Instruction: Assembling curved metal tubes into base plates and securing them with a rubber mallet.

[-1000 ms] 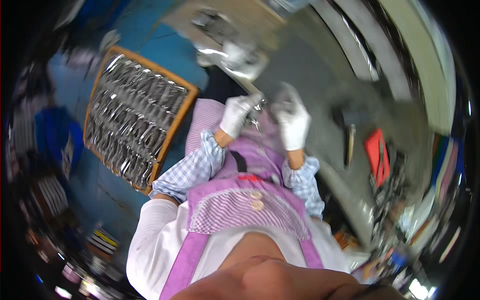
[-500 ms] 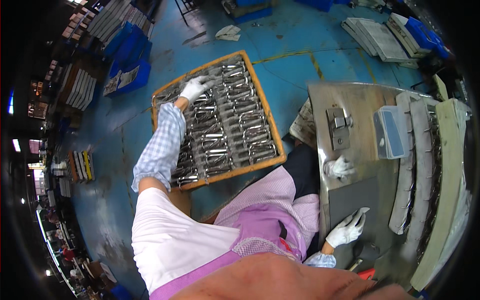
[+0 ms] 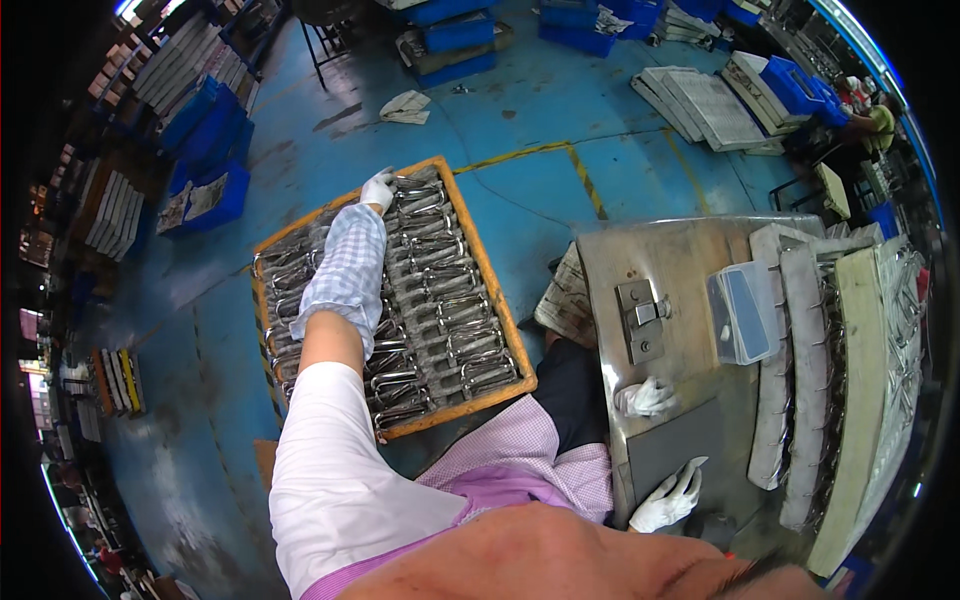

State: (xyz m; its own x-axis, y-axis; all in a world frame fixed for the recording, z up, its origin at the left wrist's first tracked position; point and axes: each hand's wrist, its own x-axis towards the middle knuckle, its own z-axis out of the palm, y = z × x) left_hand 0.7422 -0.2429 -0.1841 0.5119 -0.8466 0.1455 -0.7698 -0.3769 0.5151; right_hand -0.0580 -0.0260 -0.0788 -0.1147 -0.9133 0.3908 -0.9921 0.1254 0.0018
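Note:
A wooden-framed tray [image 3: 498, 303] lies to my left, filled with rows of shiny bent metal parts [image 3: 467, 340] on grey padding. My left hand [image 3: 377, 190], in a white glove, reaches to the tray's far edge and touches or hovers over the end of a row. Its fingers are too small and partly hidden to show a grip. On the workbench to my right, my gloved right hand [image 3: 667, 503] rests on a dark grey mat [image 3: 672, 447] with its fingers stretched out and nothing visible in them.
The metal workbench [image 3: 590, 275] carries a steel block fixture [image 3: 640, 320], a crumpled white glove [image 3: 645, 398] and a clear plastic box with a blue panel [image 3: 745, 312]. Long padded racks [image 3: 800, 390] with metal parts line its right side. Blue crates [image 3: 215, 200] stand on the floor.
My left hand has moved away from me to the tray's far edge. The view has shifted, so the tray and bench sit lower and further left. My right hand stays on the mat.

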